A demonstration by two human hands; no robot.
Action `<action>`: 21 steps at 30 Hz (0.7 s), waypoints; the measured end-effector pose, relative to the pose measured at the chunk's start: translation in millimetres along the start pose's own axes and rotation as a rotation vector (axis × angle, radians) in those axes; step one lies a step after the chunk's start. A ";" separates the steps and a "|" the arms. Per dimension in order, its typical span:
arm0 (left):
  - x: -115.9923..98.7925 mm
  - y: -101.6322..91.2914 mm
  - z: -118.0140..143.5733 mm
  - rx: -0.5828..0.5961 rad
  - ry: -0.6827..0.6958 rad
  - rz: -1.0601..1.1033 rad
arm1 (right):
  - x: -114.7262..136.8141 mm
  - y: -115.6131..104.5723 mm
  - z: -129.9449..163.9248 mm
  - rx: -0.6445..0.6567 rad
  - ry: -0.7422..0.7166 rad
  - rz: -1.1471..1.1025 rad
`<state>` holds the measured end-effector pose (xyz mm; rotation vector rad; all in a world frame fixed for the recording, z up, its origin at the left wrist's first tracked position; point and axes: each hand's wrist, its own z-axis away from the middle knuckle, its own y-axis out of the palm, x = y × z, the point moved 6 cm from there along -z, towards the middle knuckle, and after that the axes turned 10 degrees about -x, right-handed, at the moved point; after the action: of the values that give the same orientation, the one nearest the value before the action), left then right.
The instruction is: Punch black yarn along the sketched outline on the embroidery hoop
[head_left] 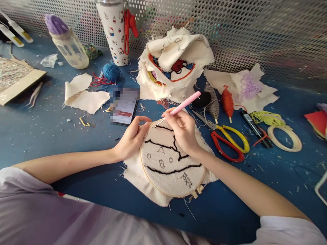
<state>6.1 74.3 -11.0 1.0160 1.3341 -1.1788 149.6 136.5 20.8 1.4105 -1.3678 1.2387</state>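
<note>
Two bare forearms, no watch, rings or bracelets visible. Left hand point(131, 137) and right hand point(182, 131) ungloved, nails short and unpainted. Short sleeves: pale lilac-white fabric lower left of frame, white sleeve edge at lower right corner.

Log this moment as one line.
left hand: steadies round wooden embroidery hoop | right hand: holds pink punch needle at cloth

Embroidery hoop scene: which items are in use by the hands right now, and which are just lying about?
In use:
- embroidery hoop with cloth, steadied by the left hand
- pink punch needle, held in the right hand

Lying about:
- phone
- red and yellow scissors
- blue yarn ball
- pile of stitched cloths
- orange thread spool
- tumbler
</note>
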 end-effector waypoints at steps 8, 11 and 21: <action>1.1 -1.5 -0.4 -0.020 -0.002 -0.021 | 6.3 7.8 3.9 0.138 -0.139 0.136; 2.7 -1.2 -0.6 -0.014 -0.011 -0.013 | 6.0 11.8 3.4 0.176 -0.142 0.158; -0.3 -2.4 -1.0 -0.021 0.008 0.021 | 0.5 12.5 5.4 0.168 -0.036 0.092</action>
<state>3.6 74.9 -10.4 1.0176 1.3363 -1.1440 137.8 129.8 19.1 1.5049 -1.3929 1.4222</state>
